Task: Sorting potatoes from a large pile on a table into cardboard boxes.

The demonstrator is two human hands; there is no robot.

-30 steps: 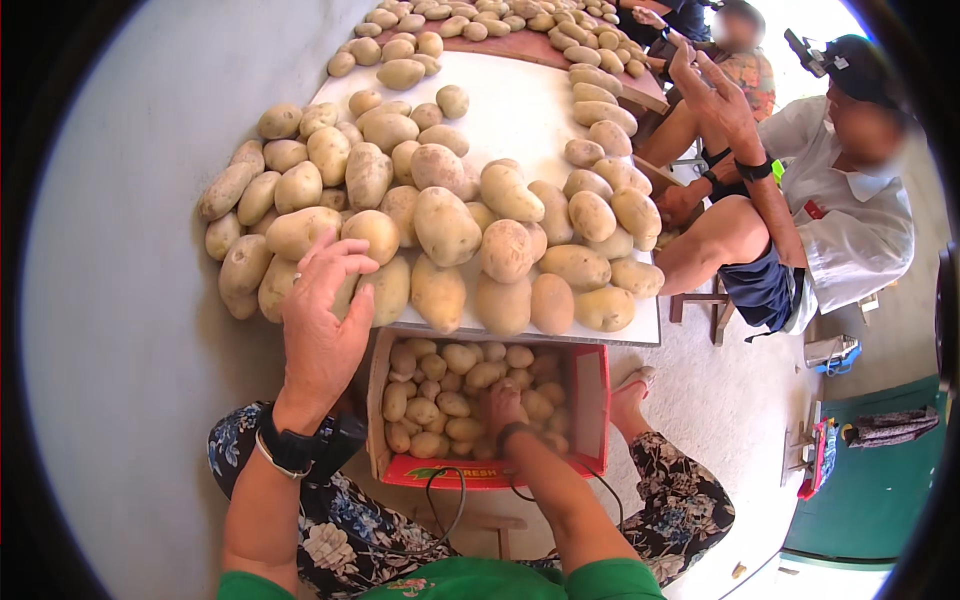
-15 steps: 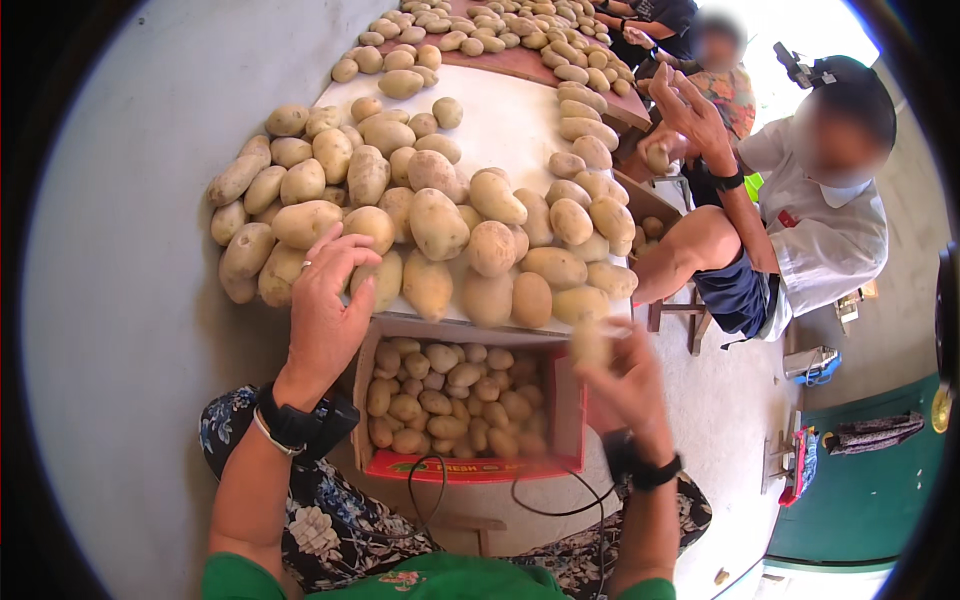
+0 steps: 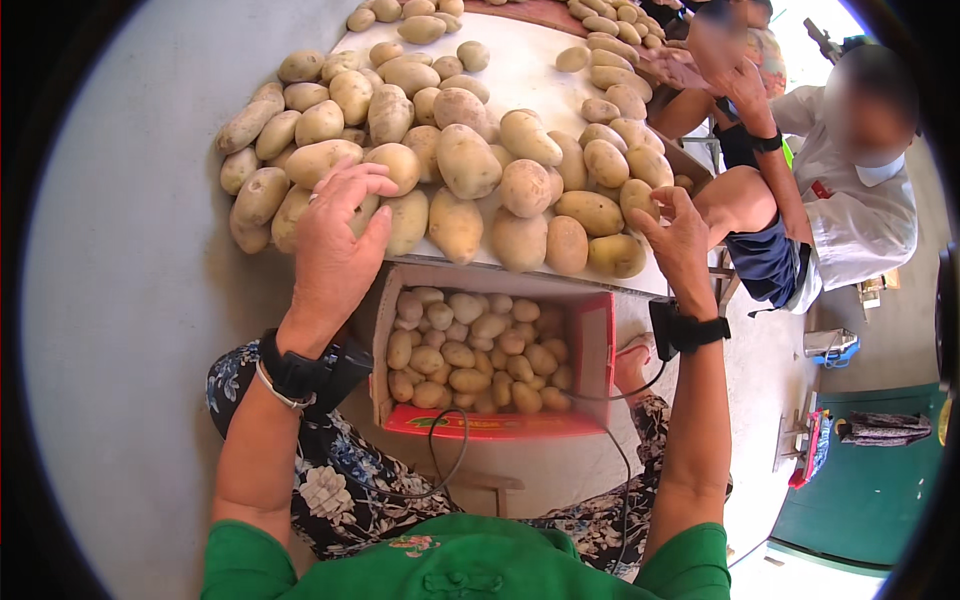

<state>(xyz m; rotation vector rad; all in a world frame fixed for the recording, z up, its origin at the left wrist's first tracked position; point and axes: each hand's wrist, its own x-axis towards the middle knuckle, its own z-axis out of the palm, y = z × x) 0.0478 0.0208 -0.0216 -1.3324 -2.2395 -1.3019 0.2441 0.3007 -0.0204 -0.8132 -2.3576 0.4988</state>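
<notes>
Many pale brown potatoes [image 3: 467,160] lie heaped on a white tabletop [image 3: 528,85]. My left hand [image 3: 340,232] rests at the near left of the heap, fingers spread over a partly covered potato [image 3: 364,214]. On the right, my right hand [image 3: 678,238] is at the table's near corner, thumb and fingers apart beside a potato [image 3: 637,199]; nothing shows in its grasp. Below the table edge, between my knees, stands an open cardboard box [image 3: 597,350] with a red front, holding several layers of smaller potatoes [image 3: 470,380].
A person in a white shirt [image 3: 868,225] sits at the right, arms raised over the table side. Others are farther back, by a reddish board [image 3: 530,12] with more potatoes. A dark cable [image 3: 462,455] loops past the box. A wooden stool bar [image 3: 483,483] shows beneath.
My right hand has moved from above the box's right side up to the heap, and the blurred potato it held is gone from it. My left hand stays on the heap. The view has shifted.
</notes>
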